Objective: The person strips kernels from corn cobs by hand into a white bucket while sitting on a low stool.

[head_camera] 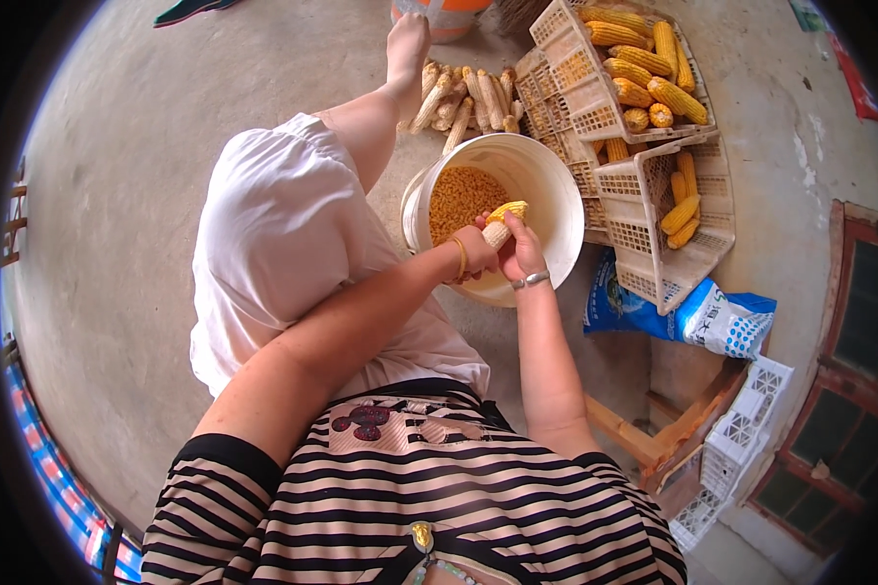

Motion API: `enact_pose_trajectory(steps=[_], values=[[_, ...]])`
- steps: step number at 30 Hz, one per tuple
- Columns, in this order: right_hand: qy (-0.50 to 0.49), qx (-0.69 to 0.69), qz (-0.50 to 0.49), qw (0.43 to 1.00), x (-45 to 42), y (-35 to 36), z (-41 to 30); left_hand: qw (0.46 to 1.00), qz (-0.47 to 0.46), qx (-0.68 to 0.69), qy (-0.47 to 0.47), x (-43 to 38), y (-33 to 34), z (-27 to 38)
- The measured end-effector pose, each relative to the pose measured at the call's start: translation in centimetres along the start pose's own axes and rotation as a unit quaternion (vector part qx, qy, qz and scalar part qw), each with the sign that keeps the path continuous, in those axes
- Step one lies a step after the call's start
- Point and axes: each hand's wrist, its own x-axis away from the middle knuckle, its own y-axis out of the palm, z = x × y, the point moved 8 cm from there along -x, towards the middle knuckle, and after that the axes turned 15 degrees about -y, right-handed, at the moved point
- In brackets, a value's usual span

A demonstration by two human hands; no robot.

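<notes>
Over a white plastic bucket (563,212), both hands grip one ear of corn (496,235). Yellow kernels still cover its far end, while the part nearer me is a bare pale cob. My left hand (474,252), with a gold bracelet at its wrist, is closed around the bare part. On the other side, my right hand (524,252), wearing a silver bangle, holds the ear with its thumb by the kernels. Loose corn kernels (461,201) lie in the bucket, below and left of the ear. Some fingertips are hidden behind the ear.
Stripped cobs (490,99) are piled beyond the bucket. Tilted plastic crates (592,110) with yellow ears (640,62) stand to the right; another crate (647,219) holds several ears. Closer are a blue-and-white bag (636,314), a wooden frame (658,446) and white crates (739,431). An orange bucket (457,18) stands at the top.
</notes>
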Motion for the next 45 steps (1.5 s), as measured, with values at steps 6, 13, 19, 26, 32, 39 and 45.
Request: enact_pose_trajectory(steps=[6,13,19,26,32,39,45], values=[[0.000,-0.024,-0.031,0.999,1.6,0.8,-0.6,0.995,-0.073,0.020,-0.063,-0.7,0.7,-1.0],[0.002,-0.104,0.010,0.994,0.8,0.2,-0.3,0.998,-0.051,0.005,-0.036,-0.3,0.8,-0.7],[-0.011,-0.084,0.014,0.996,0.6,0.0,-0.1,0.998,-0.057,0.010,-0.029,-0.2,0.6,-0.5],[-0.043,-0.082,-0.049,0.995,1.2,0.2,-0.7,0.992,-0.114,0.016,-0.056,-0.4,1.0,-0.9],[-0.014,-0.122,-0.012,0.992,1.0,0.9,-0.8,0.997,-0.069,0.013,-0.029,0.0,0.7,-0.5],[-0.028,-0.080,0.006,0.996,0.2,-0.3,-0.1,0.999,-0.037,-0.009,-0.011,-0.3,0.5,-0.5],[-0.059,-0.070,-0.012,0.996,0.6,-0.1,-0.4,0.993,-0.105,-0.005,-0.047,-0.4,0.8,-1.0]])
